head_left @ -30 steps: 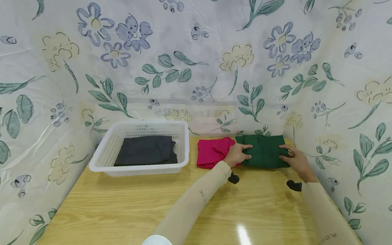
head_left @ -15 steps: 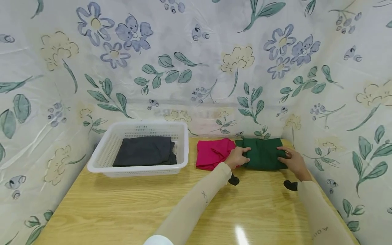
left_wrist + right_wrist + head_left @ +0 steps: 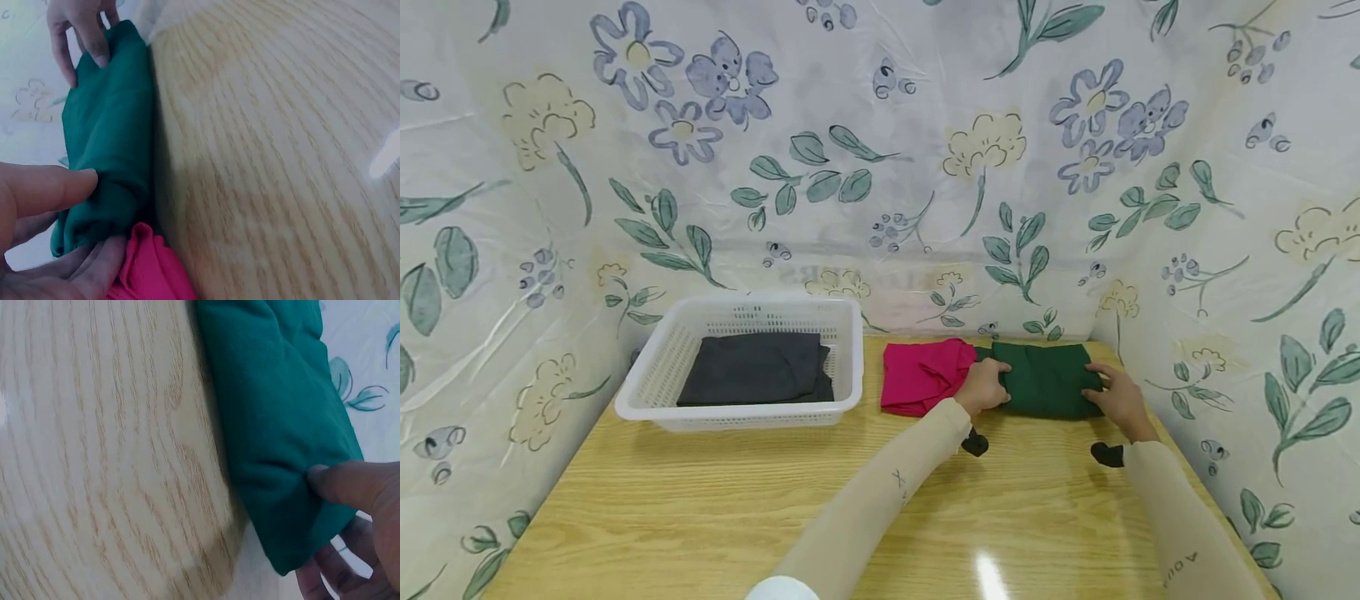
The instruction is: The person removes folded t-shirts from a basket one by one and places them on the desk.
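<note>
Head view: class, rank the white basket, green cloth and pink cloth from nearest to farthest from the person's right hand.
1. Green cloth: nearest, its right end pinched by the right hand.
2. Pink cloth: next, just left of the green cloth.
3. White basket: farthest, on the left side of the table.

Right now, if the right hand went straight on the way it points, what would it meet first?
The green cloth; the right hand grips its end, so there is no free gap ahead. Past it, the floral backdrop probably comes next, though depth is unclear.
</note>
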`<action>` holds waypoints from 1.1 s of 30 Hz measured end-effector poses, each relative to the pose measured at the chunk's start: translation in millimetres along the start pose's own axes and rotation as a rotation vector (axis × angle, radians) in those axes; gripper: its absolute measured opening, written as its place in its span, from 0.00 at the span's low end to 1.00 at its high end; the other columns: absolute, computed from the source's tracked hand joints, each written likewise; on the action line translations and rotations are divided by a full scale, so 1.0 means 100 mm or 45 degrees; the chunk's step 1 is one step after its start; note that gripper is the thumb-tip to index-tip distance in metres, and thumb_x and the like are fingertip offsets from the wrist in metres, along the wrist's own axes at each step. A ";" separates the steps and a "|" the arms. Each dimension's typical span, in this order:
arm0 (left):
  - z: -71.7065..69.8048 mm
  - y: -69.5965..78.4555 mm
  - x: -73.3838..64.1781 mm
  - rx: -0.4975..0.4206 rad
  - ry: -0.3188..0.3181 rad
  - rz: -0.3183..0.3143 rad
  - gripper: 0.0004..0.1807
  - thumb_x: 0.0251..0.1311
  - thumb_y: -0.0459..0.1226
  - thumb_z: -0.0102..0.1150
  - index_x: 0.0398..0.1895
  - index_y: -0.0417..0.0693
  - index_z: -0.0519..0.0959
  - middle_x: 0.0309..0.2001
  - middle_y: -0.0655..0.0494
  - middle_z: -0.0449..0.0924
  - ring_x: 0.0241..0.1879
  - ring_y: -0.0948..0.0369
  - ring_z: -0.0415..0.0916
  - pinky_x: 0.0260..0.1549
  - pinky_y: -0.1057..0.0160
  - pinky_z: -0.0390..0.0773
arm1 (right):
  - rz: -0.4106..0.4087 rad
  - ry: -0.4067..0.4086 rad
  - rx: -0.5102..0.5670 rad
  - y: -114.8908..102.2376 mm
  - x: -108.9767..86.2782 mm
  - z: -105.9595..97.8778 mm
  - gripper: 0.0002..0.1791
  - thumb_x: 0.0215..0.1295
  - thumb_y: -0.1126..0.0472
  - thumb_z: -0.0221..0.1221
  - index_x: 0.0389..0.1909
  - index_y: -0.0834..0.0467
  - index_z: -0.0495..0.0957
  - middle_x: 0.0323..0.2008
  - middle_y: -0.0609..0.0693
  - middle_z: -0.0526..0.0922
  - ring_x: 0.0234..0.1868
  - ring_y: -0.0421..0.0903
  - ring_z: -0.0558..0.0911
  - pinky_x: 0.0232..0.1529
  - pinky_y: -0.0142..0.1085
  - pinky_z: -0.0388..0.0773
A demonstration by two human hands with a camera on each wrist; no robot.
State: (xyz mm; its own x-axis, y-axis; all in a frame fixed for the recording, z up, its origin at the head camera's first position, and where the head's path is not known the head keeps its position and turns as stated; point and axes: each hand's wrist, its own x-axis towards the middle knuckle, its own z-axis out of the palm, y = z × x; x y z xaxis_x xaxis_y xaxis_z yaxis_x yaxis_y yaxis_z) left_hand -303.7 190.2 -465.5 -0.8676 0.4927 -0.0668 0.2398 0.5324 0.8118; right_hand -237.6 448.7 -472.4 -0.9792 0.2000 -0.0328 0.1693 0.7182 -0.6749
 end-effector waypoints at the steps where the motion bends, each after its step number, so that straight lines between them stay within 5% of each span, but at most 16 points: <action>1: -0.02 0.00 -0.01 0.015 0.016 0.017 0.29 0.60 0.26 0.69 0.67 0.42 0.79 0.67 0.45 0.75 0.55 0.55 0.73 0.27 0.69 0.74 | 0.002 0.004 -0.011 -0.01 0.00 0.01 0.31 0.74 0.66 0.59 0.73 0.69 0.63 0.69 0.80 0.62 0.68 0.76 0.65 0.59 0.64 0.73; 7: -0.15 -0.05 -0.03 0.004 0.051 0.084 0.20 0.59 0.24 0.66 0.57 0.36 0.84 0.58 0.45 0.83 0.32 0.60 0.69 0.26 0.68 0.72 | -0.048 0.147 -0.094 -0.03 0.01 0.04 0.27 0.73 0.67 0.59 0.69 0.73 0.68 0.63 0.79 0.70 0.61 0.74 0.74 0.56 0.63 0.75; 10: -0.23 -0.07 -0.05 -0.051 0.038 0.099 0.16 0.60 0.24 0.66 0.52 0.34 0.85 0.52 0.45 0.84 0.30 0.60 0.72 0.27 0.68 0.73 | -0.079 0.275 -0.099 -0.06 -0.01 0.04 0.24 0.72 0.68 0.58 0.65 0.74 0.71 0.58 0.76 0.76 0.55 0.73 0.79 0.53 0.62 0.77; 16: -0.40 -0.08 -0.06 -0.082 0.039 0.162 0.10 0.59 0.25 0.67 0.45 0.34 0.86 0.39 0.47 0.86 0.35 0.59 0.77 0.31 0.67 0.78 | -0.144 0.433 -0.033 -0.19 -0.05 0.02 0.20 0.74 0.67 0.57 0.61 0.74 0.75 0.54 0.73 0.81 0.54 0.71 0.80 0.68 0.65 0.57; 23: -0.68 -0.04 -0.15 -0.150 -0.003 0.227 0.10 0.63 0.25 0.62 0.47 0.32 0.85 0.44 0.48 0.85 0.36 0.57 0.78 0.32 0.68 0.77 | -0.232 0.378 0.010 -0.39 0.01 0.02 0.21 0.77 0.60 0.58 0.63 0.68 0.77 0.51 0.69 0.84 0.50 0.68 0.82 0.49 0.59 0.79; 28: -0.89 -0.02 -0.25 -0.210 -0.099 0.249 0.12 0.68 0.27 0.59 0.52 0.31 0.82 0.41 0.45 0.85 0.42 0.41 0.82 0.39 0.55 0.84 | -0.254 0.366 0.025 -0.58 0.04 0.07 0.21 0.76 0.55 0.60 0.61 0.64 0.79 0.45 0.65 0.83 0.45 0.63 0.82 0.39 0.45 0.78; 33: -1.10 -0.05 -0.36 -0.224 -0.127 0.236 0.11 0.70 0.30 0.59 0.51 0.35 0.83 0.41 0.42 0.85 0.40 0.44 0.83 0.45 0.45 0.83 | -0.345 0.285 0.057 -0.78 0.03 0.13 0.22 0.76 0.54 0.61 0.62 0.64 0.78 0.47 0.64 0.84 0.45 0.61 0.82 0.35 0.33 0.75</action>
State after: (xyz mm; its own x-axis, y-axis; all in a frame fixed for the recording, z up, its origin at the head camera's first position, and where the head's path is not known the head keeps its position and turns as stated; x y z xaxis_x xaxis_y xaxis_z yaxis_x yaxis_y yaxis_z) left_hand -321.9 94.3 -403.1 -0.7668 0.6405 0.0423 0.3034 0.3035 0.9032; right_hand -254.7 384.6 -429.1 -0.9385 0.1508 0.3106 -0.1031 0.7360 -0.6691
